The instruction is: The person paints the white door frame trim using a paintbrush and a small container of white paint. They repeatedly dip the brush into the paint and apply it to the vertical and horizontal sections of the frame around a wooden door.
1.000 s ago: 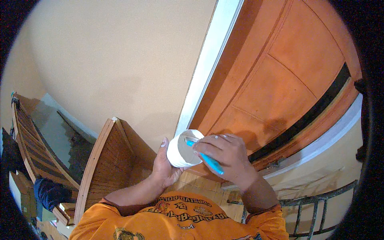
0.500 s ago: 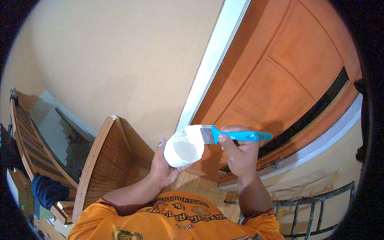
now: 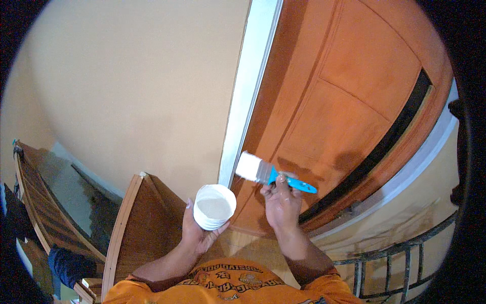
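My left hand (image 3: 198, 232) is wrapped around the side of a white paint cup (image 3: 215, 223), which holds pale paint. A paintbrush (image 3: 297, 184) with a turquoise handle is pinched in my right hand (image 3: 283, 205). Its wide bristles, coated in white, point up and left, above and to the right of the cup and apart from it. Just behind the bristles runs the white door trim (image 3: 248, 91), between the beige wall and the orange-brown door. From this view I cannot tell whether the bristles touch the trim.
Beige wall (image 3: 142, 86) fills the upper left, and the panelled door (image 3: 344, 116) the right. A slatted wooden piece (image 3: 139, 228) stands left of my arm. Further left are a wooden railing (image 3: 55, 202) and dark cloth (image 3: 71, 266). A black metal railing (image 3: 390, 253) curves at lower right.
The brush has left the cup's rim and now tilts upward beside the trim. My left hand and the cup sit lower in view. The view itself has shifted, with the trim further left.
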`<act>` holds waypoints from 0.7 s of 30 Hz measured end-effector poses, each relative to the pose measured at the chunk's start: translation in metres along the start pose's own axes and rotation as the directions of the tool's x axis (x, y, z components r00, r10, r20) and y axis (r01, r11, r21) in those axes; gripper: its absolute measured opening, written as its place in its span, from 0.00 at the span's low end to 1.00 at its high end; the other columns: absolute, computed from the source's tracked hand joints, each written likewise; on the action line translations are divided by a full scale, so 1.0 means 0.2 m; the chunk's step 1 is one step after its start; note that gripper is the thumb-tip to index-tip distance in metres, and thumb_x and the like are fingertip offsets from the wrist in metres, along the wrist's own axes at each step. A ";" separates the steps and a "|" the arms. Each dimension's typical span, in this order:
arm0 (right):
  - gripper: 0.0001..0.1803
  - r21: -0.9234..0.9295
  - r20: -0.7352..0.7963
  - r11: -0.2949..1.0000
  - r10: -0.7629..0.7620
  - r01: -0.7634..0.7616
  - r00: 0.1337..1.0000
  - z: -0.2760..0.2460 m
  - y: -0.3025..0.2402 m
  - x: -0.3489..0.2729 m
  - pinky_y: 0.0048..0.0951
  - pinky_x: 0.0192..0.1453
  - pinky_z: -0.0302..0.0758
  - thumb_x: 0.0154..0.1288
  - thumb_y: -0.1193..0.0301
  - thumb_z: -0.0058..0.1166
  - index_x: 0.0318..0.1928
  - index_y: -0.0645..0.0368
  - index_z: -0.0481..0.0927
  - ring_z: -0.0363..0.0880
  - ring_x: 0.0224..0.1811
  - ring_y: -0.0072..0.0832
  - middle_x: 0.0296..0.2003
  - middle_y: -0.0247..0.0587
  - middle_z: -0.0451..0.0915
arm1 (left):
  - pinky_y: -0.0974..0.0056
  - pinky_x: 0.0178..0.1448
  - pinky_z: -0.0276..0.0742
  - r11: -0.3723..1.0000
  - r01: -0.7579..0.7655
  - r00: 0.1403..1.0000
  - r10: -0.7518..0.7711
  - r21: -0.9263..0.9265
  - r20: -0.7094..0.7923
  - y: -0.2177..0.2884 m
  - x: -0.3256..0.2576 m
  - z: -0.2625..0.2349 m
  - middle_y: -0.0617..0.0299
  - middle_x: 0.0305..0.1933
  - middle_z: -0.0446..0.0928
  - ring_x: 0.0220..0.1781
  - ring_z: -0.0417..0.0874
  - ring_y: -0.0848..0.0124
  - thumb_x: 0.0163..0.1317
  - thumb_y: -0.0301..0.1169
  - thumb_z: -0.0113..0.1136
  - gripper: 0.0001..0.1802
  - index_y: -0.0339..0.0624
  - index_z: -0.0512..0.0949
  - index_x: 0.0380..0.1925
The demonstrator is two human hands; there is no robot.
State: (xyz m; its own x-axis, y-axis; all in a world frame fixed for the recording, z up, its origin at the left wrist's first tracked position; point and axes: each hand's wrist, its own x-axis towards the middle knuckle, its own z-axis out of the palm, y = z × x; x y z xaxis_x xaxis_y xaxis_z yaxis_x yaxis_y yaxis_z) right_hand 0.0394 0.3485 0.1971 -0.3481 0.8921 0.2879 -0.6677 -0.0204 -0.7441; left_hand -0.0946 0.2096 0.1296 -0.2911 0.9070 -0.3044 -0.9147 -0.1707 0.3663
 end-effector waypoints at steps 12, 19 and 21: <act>0.12 -0.476 0.605 -0.021 -0.733 0.879 0.310 0.31 -0.35 0.57 0.34 0.46 0.76 0.64 0.77 0.61 0.46 0.65 0.75 0.80 0.41 0.34 0.40 0.48 0.79 | 0.48 0.46 0.86 0.991 -0.125 0.991 0.122 -0.053 -0.049 -0.01 -0.08 -0.11 0.50 0.57 0.75 0.53 0.81 0.54 0.67 0.69 0.32 0.42 0.47 0.65 0.64; 0.10 -0.469 0.627 -0.036 -0.718 0.883 0.303 0.40 -0.39 0.63 0.34 0.47 0.77 0.65 0.76 0.60 0.44 0.65 0.78 0.81 0.42 0.35 0.40 0.49 0.81 | 0.49 0.44 0.88 0.988 -0.148 0.988 0.150 -0.036 0.048 -0.03 -0.09 -0.17 0.48 0.57 0.74 0.51 0.82 0.52 0.66 0.70 0.32 0.44 0.45 0.64 0.65; 0.09 -0.458 0.626 -0.040 -0.724 0.888 0.290 0.44 -0.41 0.67 0.34 0.47 0.78 0.65 0.75 0.60 0.44 0.65 0.78 0.82 0.41 0.35 0.39 0.48 0.81 | 0.49 0.44 0.88 0.987 -0.156 0.987 0.157 -0.023 0.018 -0.03 -0.09 -0.15 0.47 0.58 0.74 0.51 0.83 0.51 0.65 0.71 0.31 0.45 0.45 0.63 0.65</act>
State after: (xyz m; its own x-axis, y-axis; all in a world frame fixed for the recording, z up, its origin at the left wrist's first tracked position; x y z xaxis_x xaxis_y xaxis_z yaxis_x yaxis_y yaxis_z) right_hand -0.0103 0.4296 0.3490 -0.0292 -0.0088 0.9995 0.0191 0.9998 0.0094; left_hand -0.0920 0.1834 0.1069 -0.4259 0.8758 -0.2273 -0.8641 -0.3192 0.3892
